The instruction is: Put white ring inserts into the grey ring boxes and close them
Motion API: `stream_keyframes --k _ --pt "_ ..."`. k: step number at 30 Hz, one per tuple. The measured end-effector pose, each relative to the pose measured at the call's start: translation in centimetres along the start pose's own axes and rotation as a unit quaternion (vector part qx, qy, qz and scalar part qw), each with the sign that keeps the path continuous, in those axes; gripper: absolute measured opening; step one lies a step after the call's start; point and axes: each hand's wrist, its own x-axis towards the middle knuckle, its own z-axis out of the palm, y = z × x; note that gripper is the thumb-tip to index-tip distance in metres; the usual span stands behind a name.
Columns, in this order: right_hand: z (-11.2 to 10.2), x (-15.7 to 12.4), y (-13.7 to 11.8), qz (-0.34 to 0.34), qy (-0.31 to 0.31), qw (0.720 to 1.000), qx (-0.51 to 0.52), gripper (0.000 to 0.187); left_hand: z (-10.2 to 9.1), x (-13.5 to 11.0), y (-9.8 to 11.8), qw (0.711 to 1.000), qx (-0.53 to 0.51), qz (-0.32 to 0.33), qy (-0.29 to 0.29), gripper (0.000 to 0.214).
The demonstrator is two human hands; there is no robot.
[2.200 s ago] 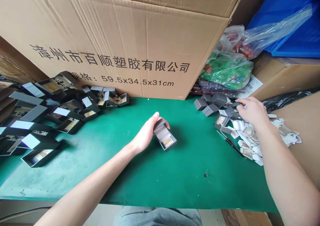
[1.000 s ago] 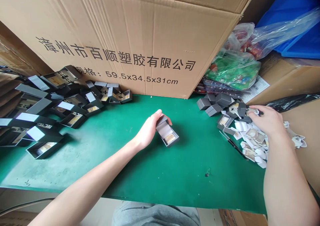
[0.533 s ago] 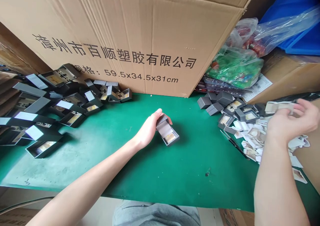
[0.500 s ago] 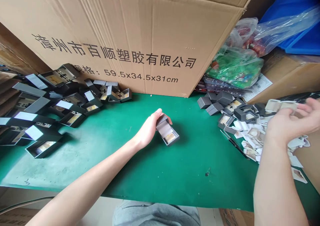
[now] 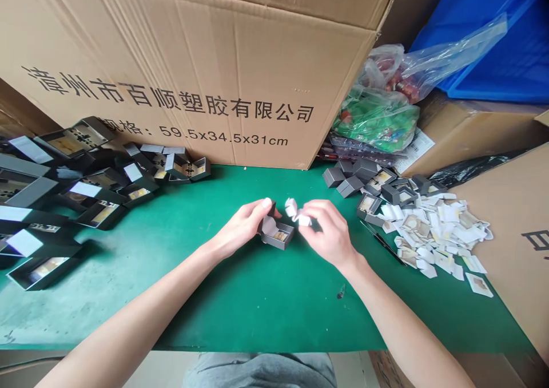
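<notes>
In the head view, a small dark grey hinged box (image 5: pixel 279 236) stands with its lid up near the middle of the green table. My left hand (image 5: pixel 246 222) grips it by the lid, thumb on top. Inside the box a yellowish patch shows. Just right of the box, my right hand (image 5: pixel 328 228) pinches a folded white insert (image 5: pixel 303 219) between thumb and fingers. The insert and the box are apart. Part of the lid is hidden behind my left fingers.
Several opened grey boxes (image 5: pixel 45 265) crowd the left side. At right lie more grey boxes (image 5: pixel 349 186), a heap of white inserts (image 5: pixel 450 233) and dark tweezers (image 5: pixel 384 244). A large cardboard carton (image 5: pixel 193 50) walls off the back; plastic bags (image 5: pixel 380 119) and a blue bin (image 5: pixel 484 62) stand behind right.
My right hand has come from the insert heap to the middle, bringing a white insert beside the box. My left hand still holds the box, which has turned slightly. The view has shifted right.
</notes>
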Motion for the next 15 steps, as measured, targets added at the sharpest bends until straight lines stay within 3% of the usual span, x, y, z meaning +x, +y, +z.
stream_keyframes --k 4,8,15 --pt "0.5 -0.9 -0.1 0.01 -0.041 0.999 0.019 0.018 0.0 0.0 0.1 0.998 0.02 0.051 -0.027 0.056" --pt "0.3 -0.8 -0.4 0.066 -0.062 0.991 0.097 0.016 0.0 0.4 -0.6 0.996 0.006 0.063 -0.057 0.059" --pt "-0.2 -0.4 -1.3 0.22 -0.148 0.913 0.311 0.016 -0.1 0.8 -1.6 0.997 -0.015 0.029 -0.068 0.063"
